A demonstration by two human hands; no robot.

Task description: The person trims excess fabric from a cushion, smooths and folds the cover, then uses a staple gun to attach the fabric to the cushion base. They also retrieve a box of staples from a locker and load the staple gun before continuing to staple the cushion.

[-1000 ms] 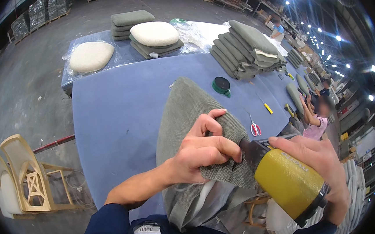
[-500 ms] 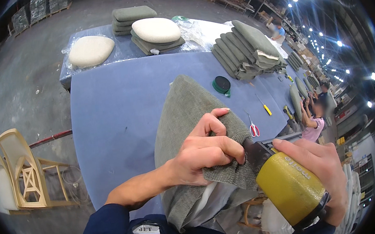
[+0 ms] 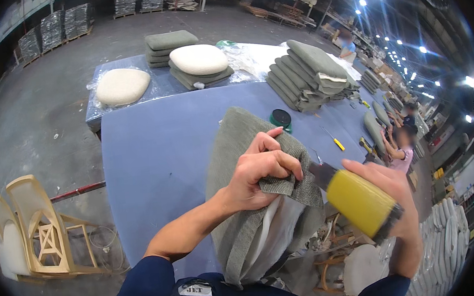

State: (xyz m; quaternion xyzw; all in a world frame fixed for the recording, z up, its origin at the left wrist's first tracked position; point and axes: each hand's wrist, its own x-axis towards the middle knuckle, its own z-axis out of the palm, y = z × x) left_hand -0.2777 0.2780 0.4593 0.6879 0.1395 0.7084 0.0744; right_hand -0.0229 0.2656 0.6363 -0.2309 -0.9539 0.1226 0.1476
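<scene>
From my head camera, my left hand [image 3: 264, 171] pinches the folded edge of a grey-green woven fabric seat cushion [image 3: 241, 203] lying on the blue padded table [image 3: 154, 154], fingers curled shut. My right hand [image 3: 388, 192] wraps closed around a yellow cylindrical staple tool [image 3: 358, 202], its nose touching the fabric.

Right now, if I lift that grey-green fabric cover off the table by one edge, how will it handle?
The fabric cover is probably floppy: it bunches and folds inside the left hand. It looks light, since pinched fingers alone hold its edge up. Its coarse weave likely grips rather than slips on the blue table.
</scene>
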